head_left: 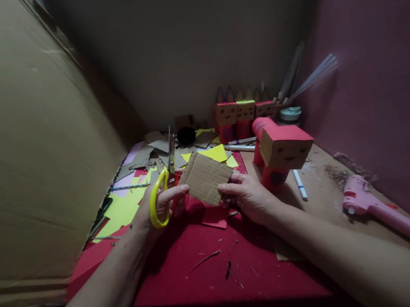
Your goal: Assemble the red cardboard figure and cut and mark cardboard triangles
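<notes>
Above the middle of a red-covered worktop (195, 281), the left hand (163, 199) pinches the left edge of a roughly square cardboard piece (207, 176), with a pair of scissors (171, 167) hooked on it too. The scissors have a yellow loop, and their blades point up and away; something red behind the fingers is hard to make out. The right hand (249, 196) grips the cardboard's lower right side, thumb in front, the other fingers partly hidden behind it. Both forearms are cut off by the picture's bottom edge.

Below the cardboard lies a piece of red paper (216, 218), partly covered. Thin scraps (207, 259) are scattered nearer the viewer. Beyond the hands, yellow paper (213, 153) and cardboard offcuts overlap in a heap.

Just beyond the right hand is a box-headed figure (286, 147) with a drawn face, its lower body shadowed. A marker (300, 185) lies beside it, and a pink glue gun (361, 195) farther right. At the back, three similar figures (225, 113) stand in dim light, the rightmost partly blocked. A large cardboard sheet (31, 151) fills the left side, running out of view.
</notes>
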Motion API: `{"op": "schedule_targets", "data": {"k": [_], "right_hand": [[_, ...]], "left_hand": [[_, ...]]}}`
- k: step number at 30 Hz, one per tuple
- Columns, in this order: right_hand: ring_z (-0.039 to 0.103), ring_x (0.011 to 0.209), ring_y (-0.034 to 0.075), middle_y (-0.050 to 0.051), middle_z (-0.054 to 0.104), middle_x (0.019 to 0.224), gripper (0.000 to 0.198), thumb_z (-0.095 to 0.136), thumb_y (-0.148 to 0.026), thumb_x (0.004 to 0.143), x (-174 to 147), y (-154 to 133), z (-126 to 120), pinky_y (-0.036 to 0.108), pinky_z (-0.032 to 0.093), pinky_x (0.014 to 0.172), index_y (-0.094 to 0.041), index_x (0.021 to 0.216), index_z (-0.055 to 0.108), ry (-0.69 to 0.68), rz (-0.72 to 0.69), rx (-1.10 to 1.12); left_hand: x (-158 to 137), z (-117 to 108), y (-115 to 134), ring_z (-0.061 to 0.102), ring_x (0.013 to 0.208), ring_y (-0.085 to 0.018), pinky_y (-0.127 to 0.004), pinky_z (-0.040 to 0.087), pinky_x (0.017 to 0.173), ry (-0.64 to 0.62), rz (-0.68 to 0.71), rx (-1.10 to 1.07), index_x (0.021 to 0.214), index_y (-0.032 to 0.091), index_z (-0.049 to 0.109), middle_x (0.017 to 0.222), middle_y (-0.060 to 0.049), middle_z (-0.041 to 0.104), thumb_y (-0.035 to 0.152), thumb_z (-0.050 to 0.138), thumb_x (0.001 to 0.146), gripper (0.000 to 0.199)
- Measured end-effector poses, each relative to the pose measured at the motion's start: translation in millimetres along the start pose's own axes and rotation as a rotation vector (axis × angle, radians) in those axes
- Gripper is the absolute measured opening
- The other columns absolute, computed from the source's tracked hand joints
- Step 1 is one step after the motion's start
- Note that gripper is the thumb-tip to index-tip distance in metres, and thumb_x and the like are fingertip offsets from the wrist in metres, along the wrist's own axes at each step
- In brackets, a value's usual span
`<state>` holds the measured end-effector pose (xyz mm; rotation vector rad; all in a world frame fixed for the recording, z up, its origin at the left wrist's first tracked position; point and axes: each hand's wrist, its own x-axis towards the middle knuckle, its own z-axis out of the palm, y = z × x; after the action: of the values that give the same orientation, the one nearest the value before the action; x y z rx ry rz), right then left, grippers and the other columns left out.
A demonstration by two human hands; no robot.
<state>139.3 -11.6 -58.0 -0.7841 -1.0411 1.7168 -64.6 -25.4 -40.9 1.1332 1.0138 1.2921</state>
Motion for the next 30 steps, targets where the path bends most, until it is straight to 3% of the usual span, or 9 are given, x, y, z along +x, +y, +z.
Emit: {"op": "schedule_targets", "data": {"k": [4, 12, 21, 24, 28, 30], "right_hand": [[0.058, 0.048, 0.011, 0.000, 0.067, 0.061, 0.030, 0.082, -0.028, 0.056, -0.3, -1.2, 0.1, 0.025, 0.045, 0.049, -0.015, 0.076, 0.064, 0.004, 0.000, -0.008], [0.052, 0.045, 0.009, -0.002, 0.063, 0.058, 0.027, 0.079, -0.027, 0.060, -0.6, -2.2, 1.0, 0.023, 0.037, 0.047, -0.014, 0.080, 0.065, -0.001, -0.040, -0.026], [0.058, 0.051, 0.011, 0.001, 0.068, 0.066, 0.027, 0.082, -0.025, 0.060, -1.0, -1.4, 1.5, 0.024, 0.043, 0.048, -0.014, 0.080, 0.068, 0.009, -0.051, -0.004], [0.057, 0.048, 0.011, 0.000, 0.067, 0.063, 0.028, 0.083, -0.027, 0.060, -1.4, -2.8, 1.8, 0.023, 0.045, 0.047, -0.014, 0.080, 0.067, 0.011, -0.029, -0.011], [0.059, 0.046, 0.011, 0.002, 0.070, 0.065, 0.032, 0.083, -0.027, 0.058, -3.4, -4.2, 2.3, 0.023, 0.047, 0.047, -0.013, 0.082, 0.068, -0.004, 0.017, -0.020], [0.060, 0.047, 0.013, 0.003, 0.070, 0.063, 0.031, 0.082, -0.025, 0.057, -5.5, -4.3, 3.1, 0.023, 0.047, 0.047, -0.013, 0.083, 0.068, -0.025, 0.048, -0.045]], "left_hand": [[-2.3, 5.3, 4.1, 0.037, 0.030, -0.008, -0.020, 0.027, 0.031, 0.027, -0.010, -0.001, 0.101, 0.023, 0.059, 0.044, 0.010, 0.047, 0.030, 0.084, 0.057, 0.050], [-5.7, 5.1, 1.9, 0.041, 0.031, -0.009, -0.022, 0.032, 0.030, 0.025, 0.003, 0.050, 0.072, 0.021, 0.056, 0.044, 0.006, 0.049, 0.031, 0.082, 0.061, 0.031], [-2.4, 2.9, 0.0, 0.040, 0.030, -0.009, -0.021, 0.030, 0.031, 0.008, 0.011, 0.057, 0.075, 0.019, 0.061, 0.042, 0.006, 0.048, 0.033, 0.081, 0.064, 0.028], [-3.5, 2.1, -0.4, 0.042, 0.031, -0.009, -0.020, 0.030, 0.032, 0.002, 0.009, 0.060, 0.085, 0.018, 0.065, 0.045, 0.006, 0.051, 0.033, 0.080, 0.068, 0.027], [-4.1, 0.7, -1.6, 0.041, 0.031, -0.008, -0.020, 0.031, 0.032, 0.025, -0.018, 0.048, 0.074, 0.018, 0.061, 0.044, 0.006, 0.048, 0.033, 0.081, 0.067, 0.026], [-3.1, 0.0, -1.2, 0.041, 0.032, -0.008, -0.020, 0.032, 0.032, 0.049, -0.015, 0.030, 0.082, 0.019, 0.063, 0.045, 0.007, 0.049, 0.032, 0.082, 0.064, 0.030]]}}
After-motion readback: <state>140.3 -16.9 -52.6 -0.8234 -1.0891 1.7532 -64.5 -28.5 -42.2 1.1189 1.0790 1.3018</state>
